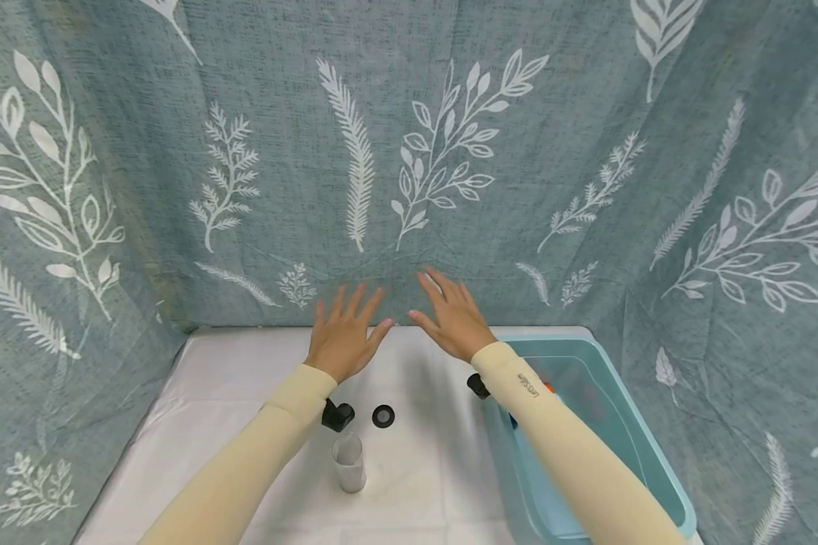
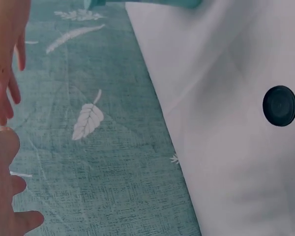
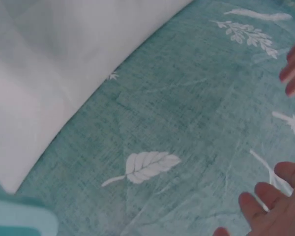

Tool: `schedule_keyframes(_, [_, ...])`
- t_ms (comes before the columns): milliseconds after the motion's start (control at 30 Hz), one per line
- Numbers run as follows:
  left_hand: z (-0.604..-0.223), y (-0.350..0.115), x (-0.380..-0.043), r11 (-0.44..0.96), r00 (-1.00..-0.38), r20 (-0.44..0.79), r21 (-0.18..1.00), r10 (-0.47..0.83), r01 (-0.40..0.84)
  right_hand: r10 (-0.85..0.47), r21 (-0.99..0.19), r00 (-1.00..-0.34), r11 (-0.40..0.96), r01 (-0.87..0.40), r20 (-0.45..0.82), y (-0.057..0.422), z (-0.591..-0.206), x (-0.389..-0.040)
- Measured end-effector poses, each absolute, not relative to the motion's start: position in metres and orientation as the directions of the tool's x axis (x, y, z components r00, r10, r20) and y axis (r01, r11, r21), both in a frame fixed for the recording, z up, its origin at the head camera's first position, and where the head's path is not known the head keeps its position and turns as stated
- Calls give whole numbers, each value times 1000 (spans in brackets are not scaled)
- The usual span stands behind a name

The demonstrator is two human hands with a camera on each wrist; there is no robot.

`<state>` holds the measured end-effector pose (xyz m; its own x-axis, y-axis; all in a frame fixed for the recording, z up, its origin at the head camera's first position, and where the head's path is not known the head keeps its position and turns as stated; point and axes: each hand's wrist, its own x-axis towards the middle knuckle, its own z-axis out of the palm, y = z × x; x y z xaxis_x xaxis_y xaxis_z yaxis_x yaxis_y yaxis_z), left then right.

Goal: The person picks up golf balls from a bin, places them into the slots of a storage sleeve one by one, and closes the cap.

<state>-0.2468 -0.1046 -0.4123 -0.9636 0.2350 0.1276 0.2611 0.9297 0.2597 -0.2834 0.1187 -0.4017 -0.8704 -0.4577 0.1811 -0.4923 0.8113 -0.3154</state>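
Both hands hover above the far part of the white table, fingers spread and holding nothing. My left hand [image 1: 344, 344] is on the left, its thumb pointing toward the other hand. Across a small gap, my right hand [image 1: 455, 322] has its fingers angled up and to the left. Nearest below them on the table lies a small round black disc [image 1: 383, 416] with a grey centre. A clear, empty-looking cylindrical cup [image 1: 350, 463] stands upright closer to me, beside the left forearm. In the left wrist view the black disc [image 2: 280, 106] shows at the right.
A light blue plastic bin [image 1: 644, 435] sits on the right of the table [image 1: 409, 499], partly covered by the right forearm. Something orange [image 1: 549, 387] and something dark blue [image 1: 513, 421] peek out there. A leaf-patterned grey-green cloth [image 1: 300, 166] hangs behind and at both sides.
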Motion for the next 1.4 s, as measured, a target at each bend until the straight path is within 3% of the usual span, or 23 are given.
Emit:
schedule_keyframes(233, [-424, -115, -223, 845, -971, 159, 481, 177, 233, -436, -530, -872, 696, -483, 222, 148, -402, -276])
schedule_keyframes(400, [-441, -115, -204, 780, -958, 226, 561, 176, 276, -408, -669, -874, 575, -470, 264, 173, -400, -268])
schedule_keyframes(600, [-460, -120, -178, 692, -969, 213, 681, 126, 240, -360, -735, -886, 507, -450, 294, 194, -403, -262])
schedule_keyframes(833, [-484, -116, -148, 612, -979, 185, 766, 85, 197, -214, -839, -913, 364, -405, 348, 227, -413, -251])
schedule_keyframes(1133, [-516, -124, -111, 500, -981, 191, 846, 39, 185, -161, -914, -964, 316, -253, 211, 265, -443, -231])
schedule_keyframes(1400, [-543, -126, -94, 399, -978, 202, 895, 42, 202, -192, -926, -974, 330, -181, 122, 290, -469, -222])
